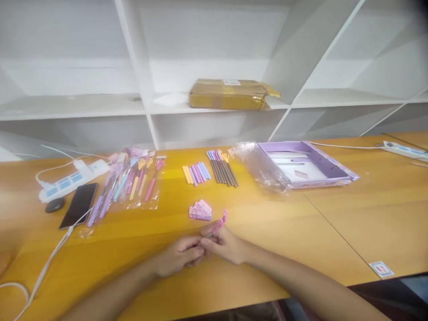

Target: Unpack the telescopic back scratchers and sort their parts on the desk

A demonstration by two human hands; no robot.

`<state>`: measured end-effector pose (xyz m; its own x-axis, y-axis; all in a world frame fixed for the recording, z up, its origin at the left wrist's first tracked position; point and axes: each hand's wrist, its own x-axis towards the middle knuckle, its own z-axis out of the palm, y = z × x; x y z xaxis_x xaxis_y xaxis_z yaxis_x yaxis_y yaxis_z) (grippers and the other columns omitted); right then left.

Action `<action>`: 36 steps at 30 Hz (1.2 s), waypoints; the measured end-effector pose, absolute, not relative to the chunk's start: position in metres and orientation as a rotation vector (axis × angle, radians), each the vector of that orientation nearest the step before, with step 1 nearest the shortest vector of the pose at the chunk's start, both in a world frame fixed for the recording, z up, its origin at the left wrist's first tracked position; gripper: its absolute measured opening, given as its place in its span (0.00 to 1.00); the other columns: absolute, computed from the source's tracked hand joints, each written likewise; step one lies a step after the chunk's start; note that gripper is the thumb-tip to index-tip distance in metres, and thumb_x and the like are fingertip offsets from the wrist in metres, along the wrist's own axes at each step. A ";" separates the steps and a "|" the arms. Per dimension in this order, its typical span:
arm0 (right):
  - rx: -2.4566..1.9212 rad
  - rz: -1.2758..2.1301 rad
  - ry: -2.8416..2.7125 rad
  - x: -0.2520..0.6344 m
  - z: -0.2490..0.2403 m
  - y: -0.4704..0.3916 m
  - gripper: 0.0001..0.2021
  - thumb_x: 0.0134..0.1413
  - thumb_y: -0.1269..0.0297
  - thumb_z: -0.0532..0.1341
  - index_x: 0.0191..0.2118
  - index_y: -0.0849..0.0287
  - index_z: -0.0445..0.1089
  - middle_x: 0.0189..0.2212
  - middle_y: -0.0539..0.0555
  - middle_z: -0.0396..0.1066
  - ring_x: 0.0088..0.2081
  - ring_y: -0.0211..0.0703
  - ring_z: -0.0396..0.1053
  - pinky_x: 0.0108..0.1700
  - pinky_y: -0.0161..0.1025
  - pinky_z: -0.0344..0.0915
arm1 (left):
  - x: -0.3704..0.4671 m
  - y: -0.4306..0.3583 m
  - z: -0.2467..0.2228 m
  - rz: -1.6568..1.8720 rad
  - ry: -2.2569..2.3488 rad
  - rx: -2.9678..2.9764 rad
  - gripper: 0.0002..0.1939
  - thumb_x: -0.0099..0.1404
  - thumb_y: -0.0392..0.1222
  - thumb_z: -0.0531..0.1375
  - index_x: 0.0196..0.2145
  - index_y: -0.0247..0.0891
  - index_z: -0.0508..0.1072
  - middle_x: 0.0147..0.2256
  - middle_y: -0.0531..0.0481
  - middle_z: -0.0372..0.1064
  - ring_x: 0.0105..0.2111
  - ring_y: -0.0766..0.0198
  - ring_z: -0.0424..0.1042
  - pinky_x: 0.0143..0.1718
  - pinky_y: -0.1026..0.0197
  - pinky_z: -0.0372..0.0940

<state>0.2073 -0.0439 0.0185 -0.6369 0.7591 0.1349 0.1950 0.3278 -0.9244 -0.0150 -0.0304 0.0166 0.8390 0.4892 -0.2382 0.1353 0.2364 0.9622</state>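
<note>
A back scratcher with a pink claw head (222,219) and a dark metal rod sticks up out of my right hand (227,244), whose fingers are wrapped round it. My left hand (183,255) is closed and pressed against the right one, below the rod; whatever sits in its fingers is hidden. Just beyond my hands lies a small pile of pink printed cards (200,210). Farther back, several back scratcher rods with coloured claw heads (222,168) lie in a row beside several short coloured handle sleeves (196,174).
Bagged back scratchers (140,183) lie at the left, near a black phone (79,206), a dark mouse-like object (55,205) and a white power strip (73,180). A purple box (323,183) with plastic wrap (264,171) stands right. A cardboard box (227,96) rests on the shelf.
</note>
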 end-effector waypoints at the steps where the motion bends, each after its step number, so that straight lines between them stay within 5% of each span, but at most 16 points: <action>1: -0.831 1.336 -1.983 0.205 0.017 -0.046 0.26 0.75 0.45 0.52 0.29 0.57 0.65 0.23 0.49 0.65 0.25 0.37 0.62 0.30 0.35 0.60 | -0.015 -0.032 0.021 0.263 0.577 1.428 0.23 0.77 0.63 0.54 0.41 0.37 0.69 0.30 0.55 0.59 0.29 0.68 0.57 0.31 0.64 0.55; 5: -0.936 1.235 -1.865 0.214 0.015 -0.050 0.26 0.76 0.45 0.50 0.28 0.56 0.62 0.26 0.50 0.62 0.28 0.39 0.60 0.32 0.37 0.60 | -0.015 -0.029 0.031 0.313 0.731 1.916 0.20 0.82 0.54 0.47 0.41 0.40 0.69 0.38 0.50 0.69 0.37 0.62 0.67 0.42 0.60 0.62; 9: -1.041 1.215 -1.744 0.213 0.011 -0.055 0.29 0.74 0.41 0.51 0.24 0.55 0.56 0.22 0.47 0.52 0.25 0.38 0.51 0.30 0.38 0.56 | -0.014 -0.022 0.017 0.474 0.783 2.439 0.19 0.84 0.48 0.45 0.39 0.40 0.69 0.34 0.49 0.72 0.32 0.60 0.69 0.36 0.60 0.61; 16: -1.090 1.503 -1.551 0.201 0.018 -0.055 0.31 0.69 0.33 0.53 0.31 0.56 0.74 0.30 0.52 0.73 0.36 0.47 0.70 0.42 0.41 0.68 | -0.013 -0.020 0.003 0.594 0.786 2.798 0.18 0.84 0.44 0.45 0.37 0.40 0.67 0.30 0.51 0.72 0.27 0.61 0.70 0.29 0.61 0.59; 22: -1.111 1.550 -1.263 0.194 0.007 -0.062 0.32 0.69 0.36 0.56 0.21 0.54 0.55 0.17 0.45 0.52 0.22 0.36 0.50 0.28 0.38 0.52 | -0.022 -0.009 0.023 0.204 0.787 2.755 0.18 0.83 0.46 0.45 0.35 0.41 0.65 0.30 0.51 0.74 0.26 0.59 0.73 0.27 0.59 0.57; 29: -0.974 1.655 -0.892 0.185 0.002 -0.053 0.31 0.63 0.41 0.62 0.18 0.53 0.49 0.14 0.43 0.47 0.18 0.32 0.44 0.23 0.38 0.41 | -0.034 0.023 0.037 -0.077 0.898 2.630 0.18 0.80 0.47 0.48 0.36 0.42 0.73 0.31 0.48 0.78 0.29 0.55 0.76 0.32 0.59 0.64; 34: -0.866 1.408 -0.639 0.233 0.019 -0.026 0.32 0.55 0.45 0.68 0.20 0.52 0.44 0.16 0.39 0.38 0.18 0.31 0.35 0.21 0.37 0.35 | -0.135 0.078 0.053 0.136 1.355 2.405 0.28 0.77 0.62 0.47 0.51 0.45 0.80 0.54 0.44 0.80 0.53 0.47 0.78 0.55 0.50 0.71; 36: -0.750 1.307 -0.659 0.254 0.030 -0.019 0.34 0.55 0.48 0.69 0.20 0.53 0.41 0.18 0.40 0.35 0.19 0.30 0.34 0.23 0.36 0.36 | -0.167 0.091 0.060 0.294 1.629 2.299 0.32 0.76 0.66 0.47 0.52 0.42 0.80 0.53 0.44 0.80 0.53 0.48 0.78 0.53 0.51 0.72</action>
